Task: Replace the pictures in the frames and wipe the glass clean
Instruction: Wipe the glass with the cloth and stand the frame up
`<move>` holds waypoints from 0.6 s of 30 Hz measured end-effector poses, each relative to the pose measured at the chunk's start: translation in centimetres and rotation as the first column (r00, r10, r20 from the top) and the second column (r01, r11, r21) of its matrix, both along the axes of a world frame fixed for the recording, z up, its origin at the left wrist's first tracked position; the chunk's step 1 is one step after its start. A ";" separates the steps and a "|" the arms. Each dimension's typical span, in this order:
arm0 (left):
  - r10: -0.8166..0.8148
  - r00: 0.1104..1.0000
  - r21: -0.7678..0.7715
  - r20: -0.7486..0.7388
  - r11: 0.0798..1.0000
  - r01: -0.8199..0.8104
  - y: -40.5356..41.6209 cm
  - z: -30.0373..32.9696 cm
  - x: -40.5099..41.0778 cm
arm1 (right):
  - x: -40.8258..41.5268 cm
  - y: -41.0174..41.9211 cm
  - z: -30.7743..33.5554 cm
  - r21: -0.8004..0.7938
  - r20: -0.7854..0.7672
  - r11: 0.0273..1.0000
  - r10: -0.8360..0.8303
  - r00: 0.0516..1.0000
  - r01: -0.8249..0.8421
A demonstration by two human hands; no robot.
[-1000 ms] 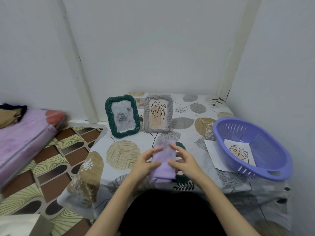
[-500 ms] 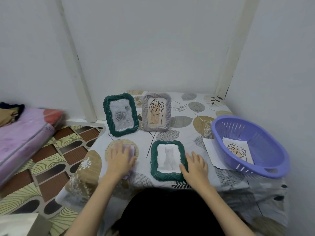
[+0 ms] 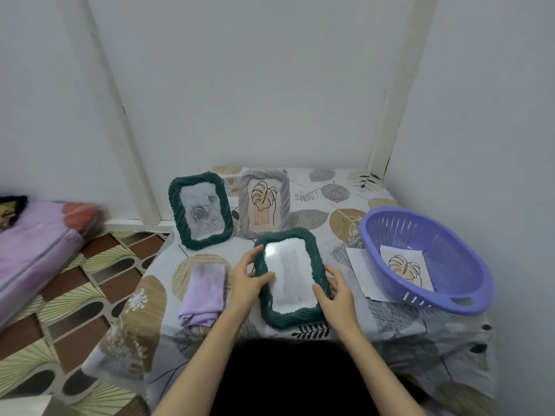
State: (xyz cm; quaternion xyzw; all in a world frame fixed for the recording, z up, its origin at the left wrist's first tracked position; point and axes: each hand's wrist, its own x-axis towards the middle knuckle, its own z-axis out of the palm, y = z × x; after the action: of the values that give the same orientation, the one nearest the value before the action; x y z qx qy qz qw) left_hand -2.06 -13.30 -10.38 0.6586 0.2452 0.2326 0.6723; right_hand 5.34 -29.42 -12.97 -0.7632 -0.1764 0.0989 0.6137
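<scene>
The table (image 3: 300,349), draped in a leaf-print cloth, carried every item of the task. At its right stood a purple basket (image 3: 450,283) with one leaf print (image 3: 405,267) inside and a white sheet (image 3: 359,271) tucked partly under its rim; these appeared to be spare or removed pictures.

Two frames stood upright at the back, near each other: a green frame (image 3: 200,210) with a grey rose picture and a grey frame (image 3: 264,203) with a leaf drawing. Whether either had been refitted or wiped could not be told.

A third frame (image 3: 290,277), also green, was held tilted above the table front. Glare on its glass hid the picture. The left hand (image 3: 249,283) gripped its left edge, thumb over the glass; the right hand (image 3: 338,291) gripped the right edge, fingers curled on the rim.

A folded lilac rag (image 3: 205,292) lay flat just left of the left hand, held by neither.

Judgement: wiping of this frame was not under way; the task looked part done at best.
</scene>
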 end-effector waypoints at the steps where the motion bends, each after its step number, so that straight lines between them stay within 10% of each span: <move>1: -0.013 0.999 -0.011 0.053 1.000 0.014 0.1 0.5 -0.2 | -0.1 -0.2 0.4 0.052 0.001 0.998 0.031 1.000 -0.031; 18: -0.325 0.919 -0.006 0.224 0.942 0.335 0.7 5.2 -1.4 | 0.7 -1.2 7.7 0.249 0.050 0.923 0.291 0.955 -0.295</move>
State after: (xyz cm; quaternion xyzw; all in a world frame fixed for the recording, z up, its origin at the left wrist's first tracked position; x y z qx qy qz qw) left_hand -3.50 -12.60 -5.14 0.6456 0.0599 0.1821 0.7392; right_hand 6.05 -30.60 -5.28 -0.6441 -0.3034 0.1615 0.6834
